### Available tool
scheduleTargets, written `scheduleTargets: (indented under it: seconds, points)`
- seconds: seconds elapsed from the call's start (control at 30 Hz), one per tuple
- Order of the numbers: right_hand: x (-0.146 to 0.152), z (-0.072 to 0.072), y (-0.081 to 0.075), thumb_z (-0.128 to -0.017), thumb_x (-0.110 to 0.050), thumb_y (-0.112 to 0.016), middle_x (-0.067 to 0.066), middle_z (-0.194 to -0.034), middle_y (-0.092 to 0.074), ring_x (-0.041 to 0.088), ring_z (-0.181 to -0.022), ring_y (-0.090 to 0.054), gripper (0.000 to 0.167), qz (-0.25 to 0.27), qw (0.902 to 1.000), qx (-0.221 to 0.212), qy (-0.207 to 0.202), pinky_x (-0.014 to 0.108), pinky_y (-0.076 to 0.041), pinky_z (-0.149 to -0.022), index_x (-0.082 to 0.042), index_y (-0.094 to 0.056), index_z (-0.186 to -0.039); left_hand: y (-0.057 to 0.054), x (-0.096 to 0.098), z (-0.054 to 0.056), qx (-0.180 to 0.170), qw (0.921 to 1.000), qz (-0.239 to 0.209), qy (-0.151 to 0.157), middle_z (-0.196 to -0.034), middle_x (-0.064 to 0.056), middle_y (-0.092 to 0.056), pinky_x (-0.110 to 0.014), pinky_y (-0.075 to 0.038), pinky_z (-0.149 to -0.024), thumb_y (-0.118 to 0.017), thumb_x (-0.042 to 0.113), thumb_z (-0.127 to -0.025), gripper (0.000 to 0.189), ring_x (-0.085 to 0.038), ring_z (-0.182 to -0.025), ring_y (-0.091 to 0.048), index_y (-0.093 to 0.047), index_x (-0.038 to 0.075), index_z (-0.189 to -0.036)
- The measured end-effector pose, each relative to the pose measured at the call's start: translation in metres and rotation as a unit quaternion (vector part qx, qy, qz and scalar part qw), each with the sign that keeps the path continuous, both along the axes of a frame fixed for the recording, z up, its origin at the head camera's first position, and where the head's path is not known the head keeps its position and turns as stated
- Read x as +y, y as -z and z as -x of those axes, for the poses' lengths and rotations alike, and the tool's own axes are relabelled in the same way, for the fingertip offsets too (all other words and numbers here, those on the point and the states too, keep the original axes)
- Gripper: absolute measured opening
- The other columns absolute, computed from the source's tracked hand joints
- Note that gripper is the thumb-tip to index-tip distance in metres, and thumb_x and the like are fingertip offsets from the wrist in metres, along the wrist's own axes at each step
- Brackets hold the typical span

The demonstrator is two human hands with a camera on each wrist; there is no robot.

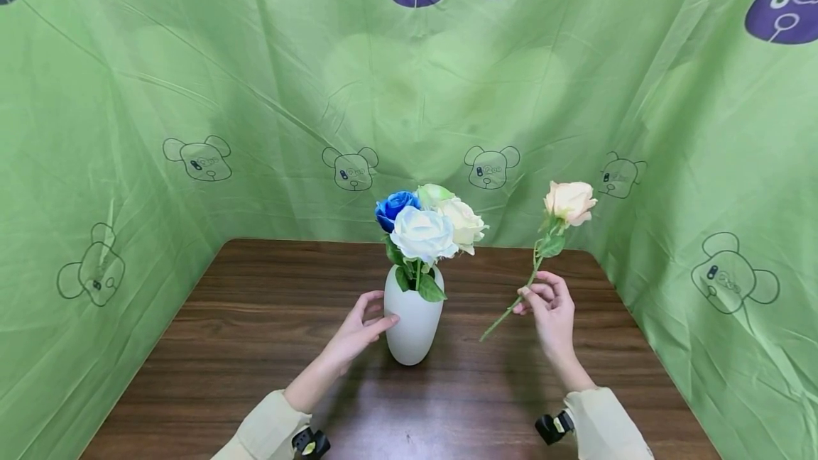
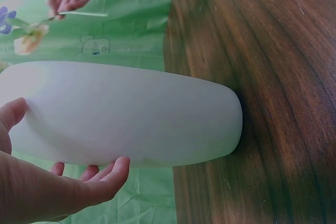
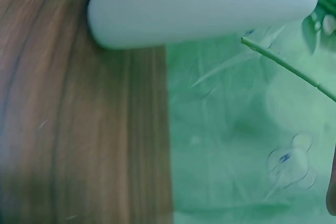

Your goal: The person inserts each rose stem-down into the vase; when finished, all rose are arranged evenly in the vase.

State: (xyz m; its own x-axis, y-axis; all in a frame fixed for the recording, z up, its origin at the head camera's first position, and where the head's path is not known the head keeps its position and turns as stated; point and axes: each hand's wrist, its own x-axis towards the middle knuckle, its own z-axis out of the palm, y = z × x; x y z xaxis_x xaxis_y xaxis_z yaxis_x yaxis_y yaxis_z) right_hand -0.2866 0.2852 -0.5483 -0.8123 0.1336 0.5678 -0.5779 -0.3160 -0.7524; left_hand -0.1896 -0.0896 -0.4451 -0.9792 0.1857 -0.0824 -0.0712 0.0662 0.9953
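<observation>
A white vase (image 1: 412, 325) stands upright on the table, holding a blue rose (image 1: 396, 210), a pale blue rose (image 1: 423, 234), a cream rose (image 1: 465, 222) and a greenish flower (image 1: 434, 195) behind them. My left hand (image 1: 361, 329) grips the vase's left side, thumb in front. In the left wrist view its fingers (image 2: 113, 179) lie along the vase wall. Right of the vase, my right hand (image 1: 551, 311) pinches the stem of a peach rose (image 1: 571, 203). That rose leans, bloom up to the right. Its cut stem end (image 3: 252, 43) is apart from the vase.
A dark wooden table (image 1: 255, 332) lies beneath. Green printed cloth (image 1: 268, 91) hangs behind the table and along both sides. Each wrist carries a small black camera, such as the left one (image 1: 311, 442).
</observation>
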Motion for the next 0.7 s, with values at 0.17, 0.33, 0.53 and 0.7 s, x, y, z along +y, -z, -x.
scheduleTargets:
  seconds: [0.17,0.33,0.53,0.7]
  points:
    - [-0.064,-0.061,-0.114,-0.08,0.011,-0.053,0.021,-0.075,-0.058,0.025,-0.048,-0.057,0.029,0.034,0.9989,0.031,0.004,0.031,-0.047,-0.048,0.008,-0.042,-0.107,0.001,0.0,0.001,0.0,1.0,0.001,0.0,-0.126,-0.019,-0.039,-0.04,-0.039,-0.076,-0.065,0.028,-0.08,0.059,-0.035,-0.11,-0.043,-0.035,0.011,-0.127]
    - [-0.1,-0.083,-0.174,-0.083,0.017,-0.044,0.018,-0.071,-0.057,0.021,-0.047,-0.056,0.022,0.077,0.9955,0.052,0.016,0.027,-0.047,-0.048,0.005,-0.044,-0.102,0.001,0.0,0.001,0.0,1.0,0.002,0.0,-0.125,-0.019,-0.039,-0.041,-0.04,-0.077,-0.065,0.028,-0.08,0.059,-0.035,-0.11,-0.044,-0.035,0.01,-0.127]
    - [-0.12,-0.08,-0.196,-0.085,0.013,-0.045,0.019,-0.073,-0.056,0.022,-0.048,-0.057,0.019,0.088,0.9904,0.102,0.031,0.028,-0.046,-0.048,0.005,-0.043,-0.102,0.0,0.0,0.0,-0.001,1.0,0.003,0.0,-0.126,-0.019,-0.039,-0.04,-0.04,-0.076,-0.065,0.028,-0.08,0.058,-0.035,-0.109,-0.044,-0.035,0.01,-0.127]
    - [-0.132,-0.077,-0.206,-0.086,0.009,-0.047,0.019,-0.075,-0.057,0.021,-0.052,-0.059,0.021,0.052,0.9913,0.112,0.046,0.029,-0.048,-0.052,0.005,-0.041,-0.106,-0.001,-0.001,-0.001,0.0,1.0,0.004,0.004,-0.126,-0.019,-0.038,-0.04,-0.039,-0.076,-0.065,0.029,-0.081,0.059,-0.035,-0.11,-0.043,-0.034,0.01,-0.128]
